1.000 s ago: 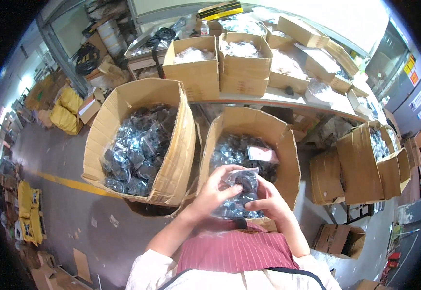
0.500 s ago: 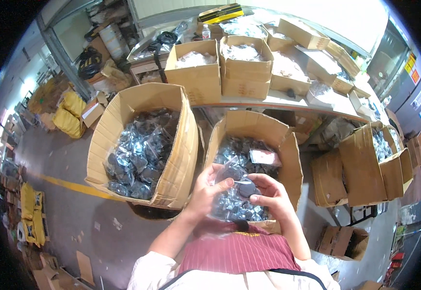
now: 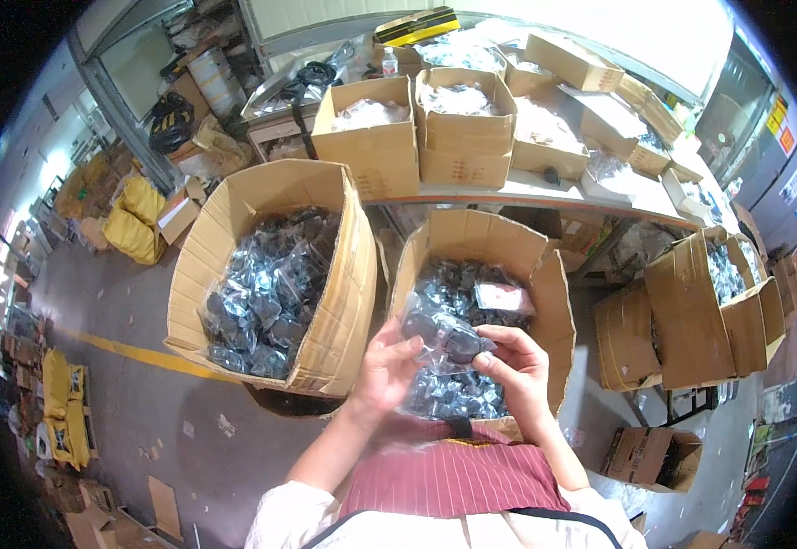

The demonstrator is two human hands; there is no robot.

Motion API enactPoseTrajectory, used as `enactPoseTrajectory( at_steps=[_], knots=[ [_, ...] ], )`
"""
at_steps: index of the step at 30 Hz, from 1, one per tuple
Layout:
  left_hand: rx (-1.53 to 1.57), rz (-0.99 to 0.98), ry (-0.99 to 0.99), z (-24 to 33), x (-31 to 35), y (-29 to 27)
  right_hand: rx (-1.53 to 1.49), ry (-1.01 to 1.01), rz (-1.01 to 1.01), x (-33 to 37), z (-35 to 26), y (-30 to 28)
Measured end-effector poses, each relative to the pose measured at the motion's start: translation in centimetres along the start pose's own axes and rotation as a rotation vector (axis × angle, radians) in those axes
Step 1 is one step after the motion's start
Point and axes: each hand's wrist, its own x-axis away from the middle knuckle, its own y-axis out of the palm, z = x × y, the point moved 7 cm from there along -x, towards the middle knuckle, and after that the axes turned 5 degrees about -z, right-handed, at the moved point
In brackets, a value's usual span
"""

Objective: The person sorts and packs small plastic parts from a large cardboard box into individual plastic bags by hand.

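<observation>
Left hand: the left hand (image 3: 385, 366) is raised in front of the chest, fingers curled against the near left edge of a small clear bag (image 3: 444, 343) of dark parts, pinching the film so the bag does not sag
Right hand: the right hand (image 3: 517, 366) grips the same bag from the right, thumb and forefinger closed on the plastic near its top; with both hands on it the bag stays spread and level, which looks to me like a hold for checking or folding it
Bag position: the bag hangs just above the near end of the right-hand carton (image 3: 471, 247), over the heap of like bags (image 3: 458, 293), touching only the fingers as far as I can tell
Right carton: open, flaps standing, pulled close against the person's striped apron (image 3: 453, 476), so a bag can be lifted out without leaning; a pale flat packet (image 3: 505, 297) lies on top of the heap
Left carton: a bigger open carton (image 3: 325, 311) stands just beside it, tilted toward the person and nearly full of the same shiny bags (image 3: 266, 284), within easy reach of the left arm
Bench behind: a long bench (image 3: 517, 190) carries smaller boxes (image 3: 371, 146) of pale bagged goods, well apart from the hands
Floor: grey concrete with a yellow line (image 3: 142, 352) and cardboard scraps on the left
</observation>
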Motion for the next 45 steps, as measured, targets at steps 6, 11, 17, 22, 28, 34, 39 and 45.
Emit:
enactPoseTrajectory(
  at_steps=[6,11,17,22,28,34,39,45],
  knots=[
    [-0.021,-0.104,-0.054,0.4,0.6,0.4,0.003,-0.077,0.000,-0.4,0.3,-0.2],
    [-0.045,-0.045,-0.123,1.0,1.1,0.8,-0.052,-0.145,-0.015,-1.4,0.0,0.7],
    [0.676,-0.105,0.121,7.8,1.0,-0.9,-0.063,0.049,0.047,-6.2,7.1,-0.2],
    [-0.077,-0.123,0.165,12.0,2.7,-1.5,1.175,0.039,-0.157,-8.9,27.0,-6.2],
    [-1.025,0.492,0.454,15.3,7.2,-5.8,1.566,0.469,-1.147,-1.9,44.1,-2.3],
    [-1.046,0.444,0.342,14.3,5.5,-4.9,1.789,0.706,-1.279,-4.9,48.7,-1.9],
    [-0.840,0.411,0.129,13.7,3.6,-5.9,1.763,0.760,-1.252,-2.6,49.3,-2.4],
    [-0.911,0.434,0.140,14.1,3.6,-6.0,2.207,0.480,-1.359,2.9,51.0,-3.4]
  ],
)
